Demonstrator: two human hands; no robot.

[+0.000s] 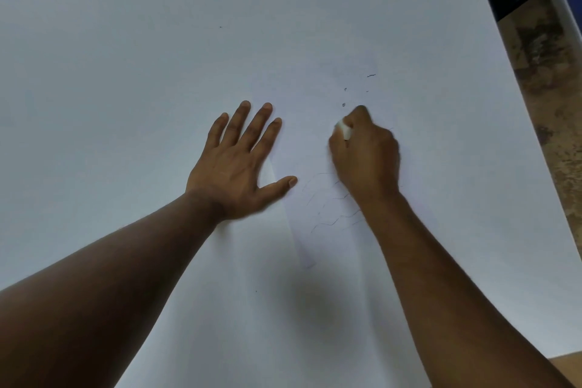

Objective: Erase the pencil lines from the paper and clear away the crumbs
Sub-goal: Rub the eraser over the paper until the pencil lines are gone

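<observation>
paper [315,41] lies pinned under the flat, spread left hand [239,164]; right hand [365,151] grips an eraser [344,131], mid-erasing. pencil lines [327,217] lower down likely come next, then crumbs [356,88].

Both forearms were bare up to the near edge of view, with no sleeves showing. The left hand [238,164] and right hand [367,154] wore no rings, watch or gloves.

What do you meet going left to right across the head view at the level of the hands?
Bare white table → left hand pressed flat on the paper → eraser → right hand gripping it → mottled floor.
</observation>
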